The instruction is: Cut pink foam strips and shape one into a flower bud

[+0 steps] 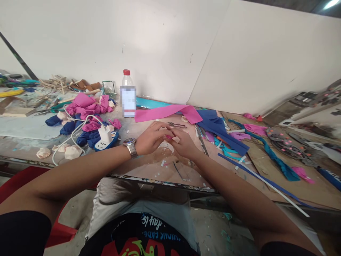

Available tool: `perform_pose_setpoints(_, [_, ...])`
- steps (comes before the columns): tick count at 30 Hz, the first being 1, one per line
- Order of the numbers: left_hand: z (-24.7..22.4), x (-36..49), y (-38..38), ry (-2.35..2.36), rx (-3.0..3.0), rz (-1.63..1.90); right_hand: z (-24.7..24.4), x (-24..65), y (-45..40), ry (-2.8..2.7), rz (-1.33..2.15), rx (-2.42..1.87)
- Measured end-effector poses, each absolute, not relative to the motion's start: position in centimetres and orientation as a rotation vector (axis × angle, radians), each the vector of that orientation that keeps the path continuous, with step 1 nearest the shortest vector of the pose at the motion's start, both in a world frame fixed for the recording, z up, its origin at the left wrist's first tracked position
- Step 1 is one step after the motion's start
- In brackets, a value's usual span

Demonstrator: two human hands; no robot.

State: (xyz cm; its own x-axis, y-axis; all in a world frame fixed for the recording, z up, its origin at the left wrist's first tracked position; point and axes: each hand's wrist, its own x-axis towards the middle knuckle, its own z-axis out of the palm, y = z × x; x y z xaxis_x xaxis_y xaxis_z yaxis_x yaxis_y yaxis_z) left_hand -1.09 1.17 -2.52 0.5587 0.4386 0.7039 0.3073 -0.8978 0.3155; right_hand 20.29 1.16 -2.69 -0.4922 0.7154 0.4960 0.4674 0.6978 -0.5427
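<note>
My left hand (152, 138), with a watch on its wrist, meets my right hand (184, 143) over the middle of the table. The fingers of both hands are closed together around a small pink piece (168, 137), mostly hidden by them; it looks like crepe paper. Just below the fingers is a pale, curved, ring-like thing (167, 146), partly covered. Behind my hands lie a slim cutter-like tool (178, 124) and a long pink strip (165, 113), which stretches right towards dark blue strips (213, 122).
To the left, a white charger stands in a blue power strip (106, 143) with a looping cable, beside crumpled pink and blue rosettes (85, 105). A red-capped bottle (127, 76) is near the wall. Cardboard (262, 153) and scraps cover the right side.
</note>
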Motion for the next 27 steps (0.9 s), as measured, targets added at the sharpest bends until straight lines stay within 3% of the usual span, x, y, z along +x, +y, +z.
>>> perform_pose_setpoints(27, [-2.39, -0.75, 0.90, 0.764, 2.444, 1.307, -1.78, 20.17, 0.50, -2.109, 0.298, -0.941])
